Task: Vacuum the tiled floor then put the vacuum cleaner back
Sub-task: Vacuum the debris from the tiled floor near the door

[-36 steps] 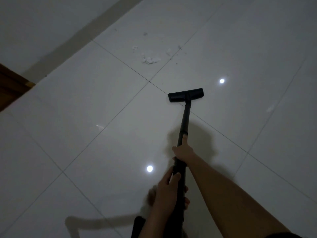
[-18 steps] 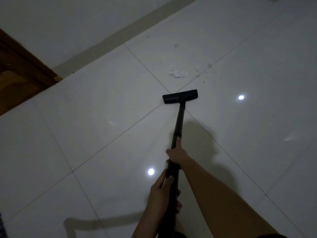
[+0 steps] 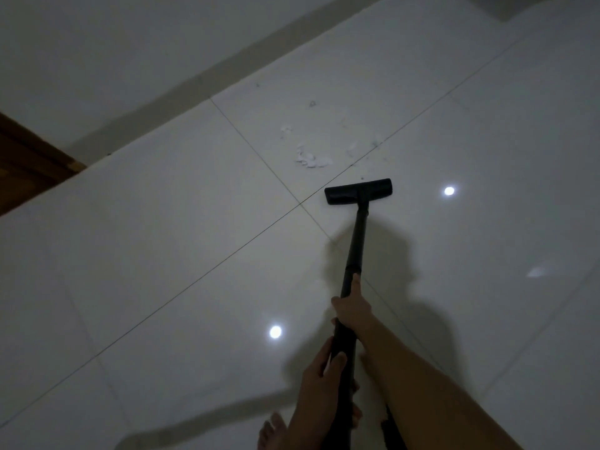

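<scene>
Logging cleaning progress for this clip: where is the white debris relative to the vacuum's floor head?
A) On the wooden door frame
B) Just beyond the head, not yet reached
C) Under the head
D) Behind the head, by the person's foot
B: the white debris lies just beyond the floor head, on the side away from the person, and the head does not cover it.

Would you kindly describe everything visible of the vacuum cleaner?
The vacuum cleaner shows a matte black tube with a collar joint, ending in a wide flat floor head resting on the tiled floor just short of white debris. The right hand grips the tube nearer the head, the left hand behind it. Its body is unseen.
</scene>
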{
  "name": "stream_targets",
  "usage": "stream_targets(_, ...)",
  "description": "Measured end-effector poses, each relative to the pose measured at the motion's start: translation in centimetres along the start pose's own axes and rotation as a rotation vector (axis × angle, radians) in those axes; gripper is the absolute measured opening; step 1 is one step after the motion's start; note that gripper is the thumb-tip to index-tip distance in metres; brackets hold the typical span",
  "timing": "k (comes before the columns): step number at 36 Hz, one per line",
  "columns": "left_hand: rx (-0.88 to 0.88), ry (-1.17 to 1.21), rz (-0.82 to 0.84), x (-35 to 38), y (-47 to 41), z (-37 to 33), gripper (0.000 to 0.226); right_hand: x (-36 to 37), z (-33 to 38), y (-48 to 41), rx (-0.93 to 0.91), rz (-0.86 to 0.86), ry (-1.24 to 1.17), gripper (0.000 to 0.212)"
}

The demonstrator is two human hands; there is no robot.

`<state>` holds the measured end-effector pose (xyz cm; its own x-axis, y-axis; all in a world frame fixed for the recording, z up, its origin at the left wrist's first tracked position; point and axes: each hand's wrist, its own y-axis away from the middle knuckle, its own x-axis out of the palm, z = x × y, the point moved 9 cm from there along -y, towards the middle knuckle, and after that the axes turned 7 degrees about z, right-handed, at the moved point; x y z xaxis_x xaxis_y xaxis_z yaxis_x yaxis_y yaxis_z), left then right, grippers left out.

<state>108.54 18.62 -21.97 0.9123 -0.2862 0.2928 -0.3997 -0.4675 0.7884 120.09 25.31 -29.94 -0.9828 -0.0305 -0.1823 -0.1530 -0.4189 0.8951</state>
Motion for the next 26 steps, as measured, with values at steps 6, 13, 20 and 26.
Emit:
stream_targets(6,0.016,0.064,-0.061,5.0,-4.1,-2.8,0.028,-5.8,2.6,-2.6,-0.044,0.030,0.106,0.079)
stream_targets(13,0.030,0.054,-0.090,9.1,-8.8,-6.4,0.035,-11.2,6.0,-5.2,-0.030,0.054,0.220,0.082)
stream_targets(20,0.043,0.061,-0.087,11.2,-12.4,-9.1,0.034,-14.7,8.8,-8.2,-0.001,0.059,0.220,0.083)
stream_targets(26,0.084,0.049,-0.116,10.9,-14.6,-11.8,0.028,-15.3,10.8,-10.8,-0.016,0.056,0.145,0.087)
